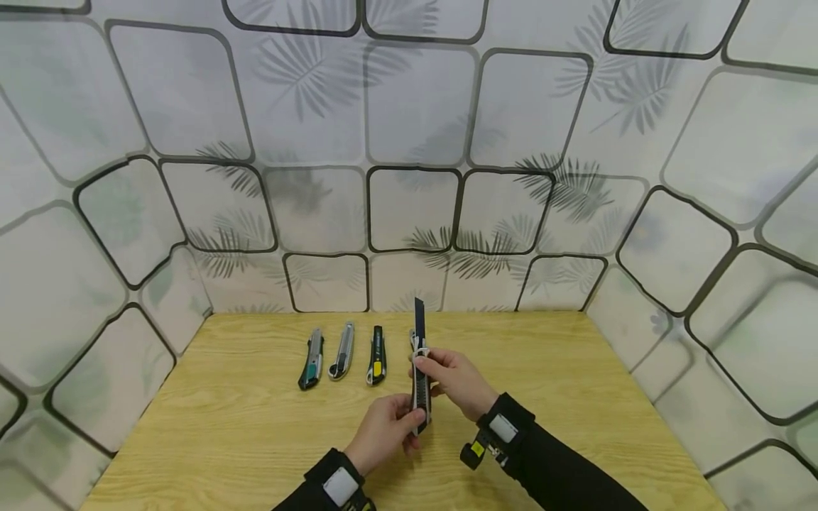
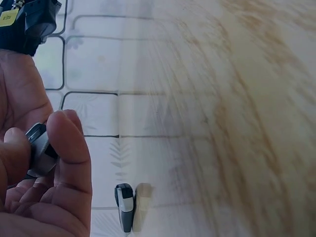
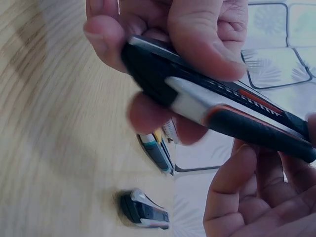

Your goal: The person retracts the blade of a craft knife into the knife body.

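Both hands hold a snap-off utility knife [image 1: 420,383], its dark blade extended and pointing away from the person. My left hand [image 1: 383,429] grips the butt end, thumb on top. My right hand [image 1: 461,380] pinches the knife's front part near the blade, thumb across it. The right wrist view shows its black and silver handle [image 3: 237,126] with orange lines and a toothed slider track. In the left wrist view, only the butt [image 2: 43,155] shows between fingers. Another knife [image 1: 412,339] lies behind the held one, mostly hidden in the head view.
Left of the hands, in a row on the wooden table [image 1: 543,369], lie a grey knife with teal [image 1: 312,360], a silver knife [image 1: 343,351] and a black knife with a yellow slider [image 1: 378,356]. Patterned cloth walls [image 1: 415,213] close off the back and sides.
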### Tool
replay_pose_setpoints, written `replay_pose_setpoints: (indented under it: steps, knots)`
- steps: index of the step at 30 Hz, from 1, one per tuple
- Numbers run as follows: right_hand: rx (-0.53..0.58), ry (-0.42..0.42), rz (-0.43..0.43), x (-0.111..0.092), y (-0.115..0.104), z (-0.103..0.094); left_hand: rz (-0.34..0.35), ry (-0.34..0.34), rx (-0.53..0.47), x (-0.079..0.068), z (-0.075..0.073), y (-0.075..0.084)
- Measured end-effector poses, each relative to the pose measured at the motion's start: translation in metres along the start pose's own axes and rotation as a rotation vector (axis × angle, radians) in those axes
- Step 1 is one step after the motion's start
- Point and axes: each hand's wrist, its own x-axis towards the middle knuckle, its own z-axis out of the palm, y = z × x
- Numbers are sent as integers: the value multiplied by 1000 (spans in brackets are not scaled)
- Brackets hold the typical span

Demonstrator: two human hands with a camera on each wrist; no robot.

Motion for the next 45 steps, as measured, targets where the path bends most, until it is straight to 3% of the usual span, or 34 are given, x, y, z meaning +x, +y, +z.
replay_pose_setpoints:
  steps: [19,26,32,35,38,45]
  knots:
    - [68,-43,12,-6,16,8,48,27,3,1,-2,3]
    - [72,-71,70,-12,31,18,39,75,20,3,-10,4]
    - [27,-72,116,-10,33,12,19,68,23,6,-11,2]
    - [-13,-28,146,-6,35,4,9,66,34,7,-10,0]
    - [-77,74,169,2,40,-8,-25,59,75,5,-11,-4]
    - [-390,353,188,38,58,-51,-93,4,157,1,-12,-11]
